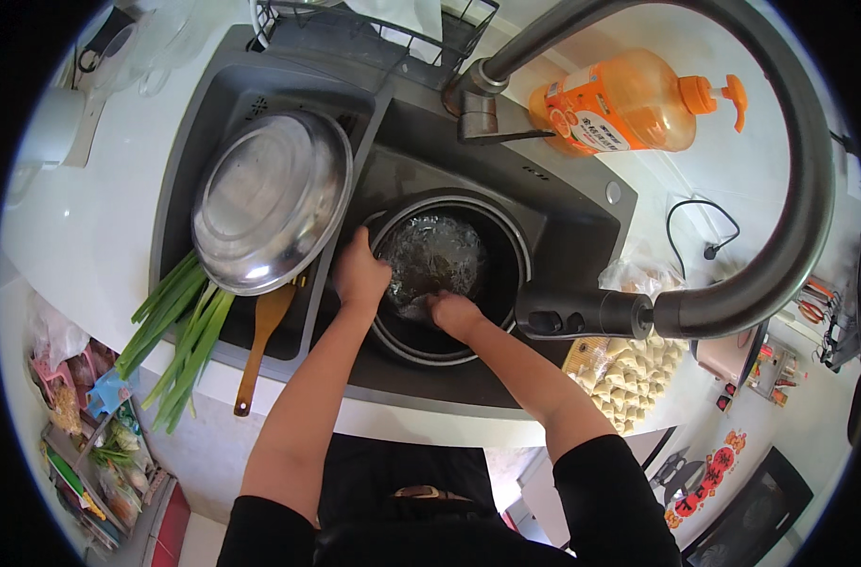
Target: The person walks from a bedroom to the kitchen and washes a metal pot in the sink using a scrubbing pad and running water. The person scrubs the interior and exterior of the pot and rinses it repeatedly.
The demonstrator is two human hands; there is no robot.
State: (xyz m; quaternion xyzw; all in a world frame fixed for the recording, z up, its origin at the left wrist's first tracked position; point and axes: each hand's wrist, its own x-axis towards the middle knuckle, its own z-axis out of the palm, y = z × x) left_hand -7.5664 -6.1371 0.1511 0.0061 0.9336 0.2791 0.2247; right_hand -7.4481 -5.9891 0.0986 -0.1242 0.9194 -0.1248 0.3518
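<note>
A dark round pot [523,248] with a metal rim stands in the right basin of the double sink, with rippling, bubbly water [437,255] inside. At its left side, my left hand [362,273] grips the pot by the rim or handle. Inside the pot, near the front wall, my right hand [453,312] holds something pale and small, perhaps a cloth or scrubber, partly hidden by the fingers and water. Left of the pot, a stainless steel basin [271,202] lies bottom up over the left sink bowl.
Green onions [189,340] and a wooden spatula [264,340] hang over the sink's front edge. A black faucet [749,298] arches over the right side, its spray head beside the pot. An orange soap bottle [615,106] stands behind. Dumplings [629,383] lie on the right counter.
</note>
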